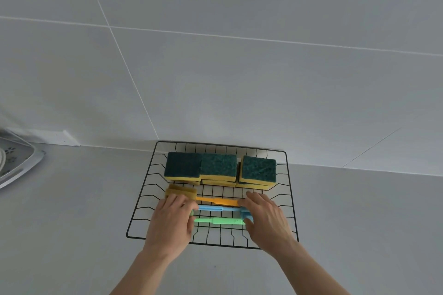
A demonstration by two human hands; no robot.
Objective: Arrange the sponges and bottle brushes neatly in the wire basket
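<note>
A black wire basket (291, 199) stands on the grey counter against the wall. Along its back lie green-and-yellow sponges in three stacks: left (183, 166), middle (218, 167), right (258, 170). In front, three bottle brushes lie side by side, handles running left to right: orange (215, 200), blue (219, 209), green (219, 221). A tan sponge head (181, 191) shows at the orange brush's left end. My left hand (171, 220) lies over the brushes' left ends, my right hand (266, 218) over their right ends, fingers resting on them.
A white dish rack or tray (14, 163) sits at the left edge of the counter. A white wall outlet plate (60, 138) is at the wall base. The tiled wall rises right behind the basket.
</note>
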